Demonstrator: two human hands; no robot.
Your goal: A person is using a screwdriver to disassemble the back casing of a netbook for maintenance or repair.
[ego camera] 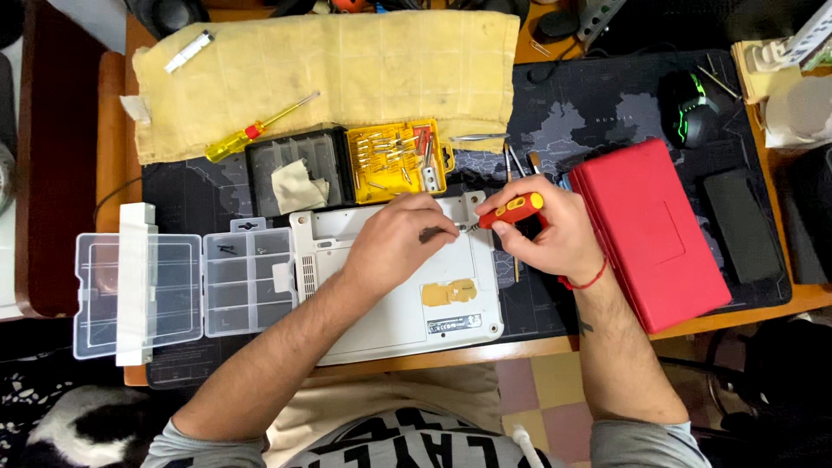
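Landmark: white laptop (394,295), lying underside up at the desk's near edge.
Right hand (548,232): at the laptop's upper right corner, fingers curled tight around the handle of a small red-and-yellow screwdriver (513,209); no gap in the grip.
Screwdriver: lies nearly level, tip pointing left toward the laptop's upper edge; the tip probably meets the shell, but the fingers hide the contact.
Left hand (400,241): palm down on the laptop's upper half, fingers bent and close together, fingertips just beside the screwdriver tip; holds nothing that shows.
Bit set (397,159): open yellow tray, just beyond the laptop.
Parts organiser (173,282): clear, lid open, touching the laptop's left side.
Red case (650,234): closed, right of the laptop, beside the right hand.
Yellow screwdriver (260,128): on the cloth (347,69), well beyond the laptop.
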